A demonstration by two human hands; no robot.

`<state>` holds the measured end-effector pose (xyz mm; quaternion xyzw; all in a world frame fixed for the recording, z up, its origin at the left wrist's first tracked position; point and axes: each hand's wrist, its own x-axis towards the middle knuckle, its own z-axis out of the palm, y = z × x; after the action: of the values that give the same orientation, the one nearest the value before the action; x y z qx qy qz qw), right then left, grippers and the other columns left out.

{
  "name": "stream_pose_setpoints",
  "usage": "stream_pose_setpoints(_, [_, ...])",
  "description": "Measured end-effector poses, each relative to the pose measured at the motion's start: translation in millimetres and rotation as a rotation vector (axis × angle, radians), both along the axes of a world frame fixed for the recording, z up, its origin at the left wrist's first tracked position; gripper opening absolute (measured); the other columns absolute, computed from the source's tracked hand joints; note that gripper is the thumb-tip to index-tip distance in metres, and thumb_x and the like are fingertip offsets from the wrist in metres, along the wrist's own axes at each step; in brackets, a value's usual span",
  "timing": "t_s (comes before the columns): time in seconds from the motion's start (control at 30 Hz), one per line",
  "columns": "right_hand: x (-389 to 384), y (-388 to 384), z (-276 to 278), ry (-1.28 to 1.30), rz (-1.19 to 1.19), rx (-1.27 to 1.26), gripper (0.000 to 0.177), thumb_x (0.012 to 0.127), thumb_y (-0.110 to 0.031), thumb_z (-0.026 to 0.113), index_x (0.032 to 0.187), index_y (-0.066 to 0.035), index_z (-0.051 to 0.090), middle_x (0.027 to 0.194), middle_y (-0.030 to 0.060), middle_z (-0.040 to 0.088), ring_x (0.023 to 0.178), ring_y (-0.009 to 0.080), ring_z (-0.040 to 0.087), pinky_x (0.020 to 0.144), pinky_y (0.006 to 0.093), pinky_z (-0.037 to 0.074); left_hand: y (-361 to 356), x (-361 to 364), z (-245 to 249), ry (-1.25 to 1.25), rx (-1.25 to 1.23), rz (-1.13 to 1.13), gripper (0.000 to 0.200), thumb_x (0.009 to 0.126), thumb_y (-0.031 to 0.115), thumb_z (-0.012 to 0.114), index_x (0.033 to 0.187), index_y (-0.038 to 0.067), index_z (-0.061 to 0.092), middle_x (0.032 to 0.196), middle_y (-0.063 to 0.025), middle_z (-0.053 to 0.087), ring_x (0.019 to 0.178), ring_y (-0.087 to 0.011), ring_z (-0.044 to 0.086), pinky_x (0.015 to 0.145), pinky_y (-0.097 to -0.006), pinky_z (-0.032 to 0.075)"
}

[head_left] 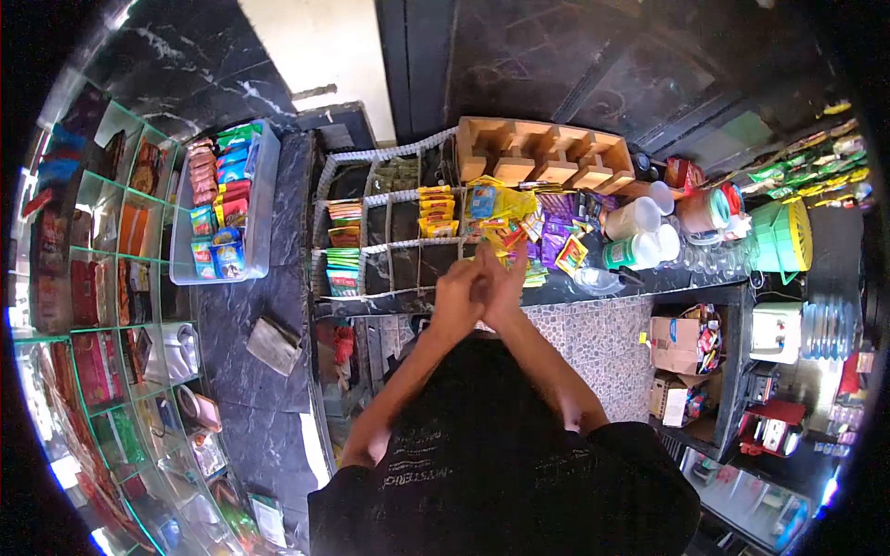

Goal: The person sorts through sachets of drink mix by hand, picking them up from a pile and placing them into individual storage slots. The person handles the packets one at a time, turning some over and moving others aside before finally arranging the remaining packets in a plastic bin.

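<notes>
Over the table's [243,324] near edge, left hand [457,298] and right hand [506,283] are clenched together, perhaps working a packet I cannot make out, just short of the yellow sachets [501,215] racked within easy reach.

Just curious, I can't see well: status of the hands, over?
Left hand and right hand pressed together above rack. Sachets just beyond. Held item hidden. Nothing blocks them.
</notes>
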<state>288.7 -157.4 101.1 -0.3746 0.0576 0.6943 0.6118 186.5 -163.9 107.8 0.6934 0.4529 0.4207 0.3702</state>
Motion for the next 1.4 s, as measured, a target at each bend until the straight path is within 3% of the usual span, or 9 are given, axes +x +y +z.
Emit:
stream_pose_setpoints(0.4, [-1,-4,-28,-0.234,0.016,0.057,0.089,0.091,-0.082,0.036,0.134,-0.006,0.054,0.109,0.0024,0.060,0.088,0.0166,0.057,0.077,0.0256,0.047,-4,-21,8,-0.179,-0.039,-0.150,0.022,0.073,-0.010,0.063,0.093,-0.003,0.065,0.093,-0.0201,0.067,0.088,-0.0417,0.065,0.077,-0.0434,0.054])
stream_pose_setpoints(0.53, [-8,-2,-15,-0.012,0.093,0.115,0.095,0.089,-0.084,0.036,0.145,-0.008,0.045,0.111,0.0007,0.060,0.090,0.0177,0.059,0.081,0.0294,0.049,4,-22,-8,-0.088,0.128,-0.045,0.031,0.071,-0.010,0.065,0.101,-0.002,0.064,0.092,-0.0184,0.062,0.088,-0.0396,0.061,0.077,-0.0462,0.052])
stream_pose_setpoints(0.6, [-30,3,29,-0.028,-0.060,-0.085,0.070,0.093,-0.079,0.039,0.114,-0.016,0.062,0.088,-0.0012,0.056,0.081,0.0160,0.054,0.073,0.0317,0.045,9,-24,-15,-0.050,0.169,-0.024,0.032,0.071,-0.009,0.066,0.102,-0.002,0.065,0.094,-0.0181,0.062,0.089,-0.0391,0.061,0.078,-0.0462,0.052])
stream_pose_setpoints(0.83, [47,18,-55,0.262,0.015,0.249,0.082,0.089,-0.079,0.047,0.140,-0.014,0.045,0.112,0.0076,0.059,0.096,0.0237,0.057,0.086,0.0381,0.050,-11,-2,11,-0.120,0.132,-0.071,0.022,0.076,-0.006,0.066,0.097,-0.001,0.064,0.098,-0.0188,0.064,0.094,-0.0404,0.063,0.084,-0.0427,0.053])
stream_pose_setpoints(0.93, [28,14,-29,-0.532,-0.115,0.091,0.063,0.094,-0.069,0.053,0.122,-0.013,0.055,0.097,0.0056,0.059,0.092,0.0172,0.056,0.078,0.0357,0.048,1,15,-2,-0.157,0.038,-0.075,0.019,0.077,-0.006,0.065,0.096,-0.001,0.063,0.097,-0.0185,0.064,0.094,-0.0399,0.064,0.083,-0.0423,0.053])
stream_pose_setpoints(1.13, [95,26,-30,-0.067,0.107,0.120,0.077,0.094,-0.072,0.049,0.141,-0.011,0.040,0.109,0.0087,0.056,0.103,0.0261,0.060,0.092,0.0438,0.052,2,65,-5,-0.091,0.142,-0.039,0.028,0.078,0.000,0.068,0.107,-0.001,0.066,0.100,-0.0193,0.065,0.092,-0.0400,0.064,0.078,-0.0418,0.052])
stream_pose_setpoints(1.27, [156,27,-110,-0.284,0.064,-0.111,0.071,0.095,-0.069,0.048,0.137,-0.012,0.045,0.114,0.0105,0.055,0.101,0.0282,0.060,0.089,0.0474,0.054,-1,102,-26,-0.210,-0.416,-0.345,0.022,0.093,0.011,0.067,0.114,0.004,0.066,0.102,-0.0075,0.068,0.088,-0.0184,0.064,0.076,-0.0328,0.051])
stream_pose_setpoints(1.37, [318,16,-478,-0.176,0.320,0.336,0.043,0.105,-0.039,0.039,0.127,-0.003,0.048,0.113,0.0179,0.056,0.100,0.0365,0.060,0.086,0.0533,0.053,-8,127,-30,-0.267,-0.417,-0.327,0.019,0.096,0.013,0.065,0.113,0.006,0.065,0.098,-0.0027,0.066,0.088,-0.0127,0.062,0.077,-0.0300,0.050])
stream_pose_setpoints(1.4, [312,-29,-407,-0.163,0.332,0.340,0.043,0.105,-0.039,0.039,0.127,-0.003,0.048,0.113,0.0179,0.056,0.100,0.0365,0.060,0.086,0.0533,0.053,-10,131,-31,-0.259,-0.439,-0.319,0.019,0.096,0.013,0.065,0.114,0.006,0.064,0.097,-0.0026,0.066,0.088,-0.0132,0.062,0.077,-0.0299,0.050])
